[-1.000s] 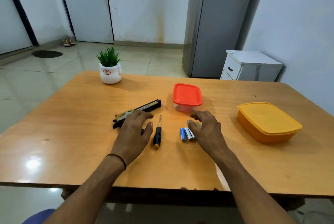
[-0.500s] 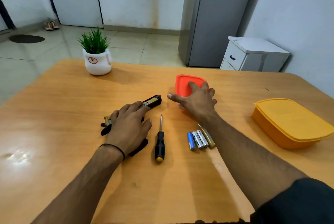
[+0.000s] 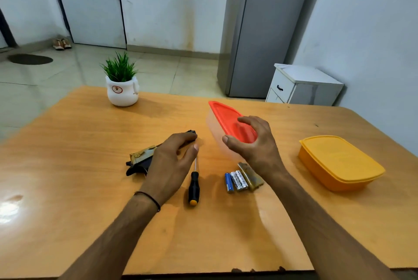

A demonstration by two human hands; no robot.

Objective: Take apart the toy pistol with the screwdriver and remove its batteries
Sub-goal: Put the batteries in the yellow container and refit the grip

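1. My left hand [image 3: 172,162] lies on the toy pistol [image 3: 141,158], fingers fairly straight and together along the barrel, thumb held out to the side, not curled round it.
2. The pistol lies flat on the table [image 3: 67,166], left of the middle.
3. The screwdriver [image 3: 193,187] lies just beside my left thumb, its tip pointing away from me.
4. My right hand [image 3: 253,146] grips the red-lidded box [image 3: 228,121], fingers curled over the lid and thumb on its near side; the box is tilted.
5. Three batteries [image 3: 235,181] lie side by side under my right wrist, touching a small brownish cover [image 3: 250,175].
6. A yellow box [image 3: 339,162] sits well to the right, lid on.
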